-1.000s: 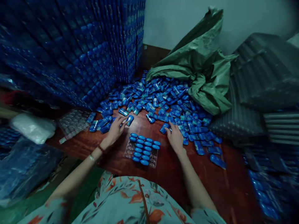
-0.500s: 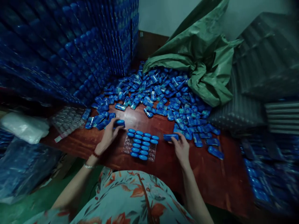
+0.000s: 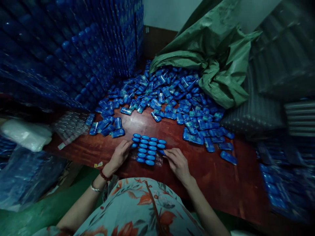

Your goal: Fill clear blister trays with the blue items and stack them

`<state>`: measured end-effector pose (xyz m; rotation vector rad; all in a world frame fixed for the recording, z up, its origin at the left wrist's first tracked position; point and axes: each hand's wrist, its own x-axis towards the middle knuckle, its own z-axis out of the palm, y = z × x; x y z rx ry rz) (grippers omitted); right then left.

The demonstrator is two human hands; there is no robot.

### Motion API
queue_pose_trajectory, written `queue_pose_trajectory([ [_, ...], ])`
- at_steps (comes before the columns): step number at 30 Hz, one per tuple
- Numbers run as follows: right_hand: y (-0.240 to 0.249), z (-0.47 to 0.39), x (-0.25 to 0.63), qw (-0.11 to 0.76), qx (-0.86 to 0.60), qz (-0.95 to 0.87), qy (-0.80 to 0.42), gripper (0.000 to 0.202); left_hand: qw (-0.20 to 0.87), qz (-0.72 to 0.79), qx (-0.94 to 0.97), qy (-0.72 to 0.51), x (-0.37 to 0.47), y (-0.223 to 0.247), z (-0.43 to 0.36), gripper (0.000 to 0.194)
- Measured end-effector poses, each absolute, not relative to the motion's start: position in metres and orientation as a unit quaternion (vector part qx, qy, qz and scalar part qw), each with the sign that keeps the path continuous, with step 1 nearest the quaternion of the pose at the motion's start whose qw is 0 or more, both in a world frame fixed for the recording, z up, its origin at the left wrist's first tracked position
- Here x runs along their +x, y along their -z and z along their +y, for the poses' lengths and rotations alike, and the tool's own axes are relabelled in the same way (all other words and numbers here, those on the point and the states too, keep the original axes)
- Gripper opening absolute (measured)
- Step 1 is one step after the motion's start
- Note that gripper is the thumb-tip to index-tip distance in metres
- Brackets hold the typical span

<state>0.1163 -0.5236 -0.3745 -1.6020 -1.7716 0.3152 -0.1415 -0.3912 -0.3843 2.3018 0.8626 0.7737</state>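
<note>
In front of me a clear plastic tray (image 3: 159, 160) lies on the table, with cavities. Upright in it stand several small, glossy blue rounded packs (image 3: 141, 150), their oval ends facing up. At the tray's left edge my left hand (image 3: 121, 154) has its fingers closed on a blue pack (image 3: 134, 145), mostly covered by the fingertips. My right hand (image 3: 177, 163) pinches another blue pack (image 3: 161, 152) at the tray's right side. Whether either pack is fully seated in its cavity I cannot tell.
Loose blue packs (image 3: 157, 98) are heaped at the back, spilling from a green sack (image 3: 221, 72). Tall stacks of filled trays (image 3: 86, 52) rise at left. A clear tray (image 3: 71, 126) lies on the table's left, a yellow-white scrap (image 3: 98, 165) nearer me. Grey stacked trays (image 3: 268, 72) stand right.
Both hands have moved inward to the tray, each carrying a blue pack to its side. The left hand has left the small group of loose packs.
</note>
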Motion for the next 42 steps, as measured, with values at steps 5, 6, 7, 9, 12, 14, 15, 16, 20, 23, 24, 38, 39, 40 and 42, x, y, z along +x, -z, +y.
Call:
queue_pose_trajectory([
  [5,0.347,-0.514,0.117,0.177,-0.605,-0.773,-0.075,0.032,0.234,0.272,0.921,-0.153,-0.139,0.363,-0.387,0.025],
  [6,0.343,-0.511,0.114,0.151,-0.605,-0.780,-0.054,0.032,0.227,0.274,0.924,-0.139,-0.138,0.361,-0.388,0.024],
  [7,0.340,-0.508,0.112,0.133,-0.607,-0.783,-0.032,0.032,0.218,0.277,0.926,-0.133,-0.137,0.361,-0.389,0.024],
  [9,0.338,-0.505,0.107,0.115,-0.607,-0.787,0.006,0.031,0.184,0.281,0.931,-0.146,-0.138,0.367,-0.394,0.028],
  [12,0.341,-0.505,0.103,0.116,-0.602,-0.789,0.036,0.032,0.105,0.291,0.932,-0.188,-0.144,0.383,-0.402,0.037],
  [14,0.346,-0.509,0.102,0.130,-0.608,-0.783,0.040,0.033,0.057,0.319,0.925,-0.200,-0.149,0.392,-0.409,0.042],
  [15,0.348,-0.512,0.101,0.138,-0.615,-0.775,0.040,0.033,0.038,0.336,0.919,-0.201,-0.151,0.395,-0.411,0.044],
  [16,0.351,-0.514,0.101,0.146,-0.625,-0.766,0.041,0.034,0.021,0.355,0.913,-0.202,-0.152,0.397,-0.413,0.045],
  [20,0.359,-0.519,0.100,0.169,-0.665,-0.726,0.050,0.038,-0.002,0.385,0.900,-0.205,-0.147,0.392,-0.411,0.047],
  [23,0.366,-0.519,0.097,0.190,-0.662,-0.724,0.045,0.047,0.039,0.352,0.915,-0.196,-0.142,0.384,-0.404,0.048],
  [24,0.368,-0.519,0.096,0.198,-0.657,-0.726,0.036,0.051,0.056,0.342,0.918,-0.193,-0.141,0.383,-0.403,0.047],
  [38,0.389,-0.516,0.228,0.311,-0.874,-0.373,0.033,0.060,0.012,0.578,0.795,-0.183,-0.164,0.392,-0.342,0.029],
  [39,0.393,-0.514,0.237,0.303,-0.872,-0.385,0.001,0.057,0.012,0.565,0.810,-0.155,-0.161,0.392,-0.340,0.028],
  [40,0.397,-0.512,0.241,0.299,-0.864,-0.403,-0.030,0.054,0.017,0.552,0.823,-0.131,-0.158,0.391,-0.340,0.027],
  [42,0.403,-0.511,0.235,0.303,-0.842,-0.442,-0.065,0.047,0.042,0.527,0.843,-0.101,-0.153,0.391,-0.343,0.024],
])
